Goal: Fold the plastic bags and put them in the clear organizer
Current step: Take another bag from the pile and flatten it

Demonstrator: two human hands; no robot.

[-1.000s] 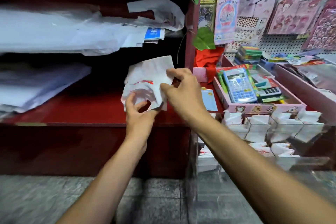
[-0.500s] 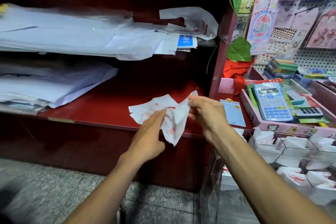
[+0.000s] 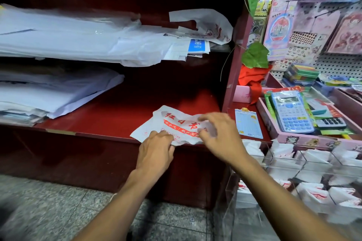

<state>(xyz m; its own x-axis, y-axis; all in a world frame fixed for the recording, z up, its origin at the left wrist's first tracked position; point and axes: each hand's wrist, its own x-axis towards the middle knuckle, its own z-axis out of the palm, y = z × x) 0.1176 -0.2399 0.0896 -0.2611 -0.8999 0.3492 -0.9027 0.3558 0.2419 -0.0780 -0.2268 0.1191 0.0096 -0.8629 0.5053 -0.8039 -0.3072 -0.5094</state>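
Observation:
A white plastic bag (image 3: 174, 123) with red print lies spread on the front of the red shelf (image 3: 109, 115). My left hand (image 3: 154, 150) rests on the bag's near left edge, fingers bent over it. My right hand (image 3: 219, 135) is on the bag's right part, its fingers curled into the plastic and blurred. At the lower right stands the clear organizer (image 3: 305, 164), its compartments filled with several folded white bags. Another unfolded bag (image 3: 207, 25) lies on the upper shelf.
Stacks of white paper (image 3: 58, 92) fill the shelves at left. A pink tray (image 3: 305, 139) with a blue calculator (image 3: 291, 111) sits right of the red post. Sticker packs hang on the pegboard (image 3: 337, 64). Grey tile floor (image 3: 49, 207) lies below.
The bag went from being held up in the air to lying spread on the shelf front. Both hands came down onto it, and the view shifted left.

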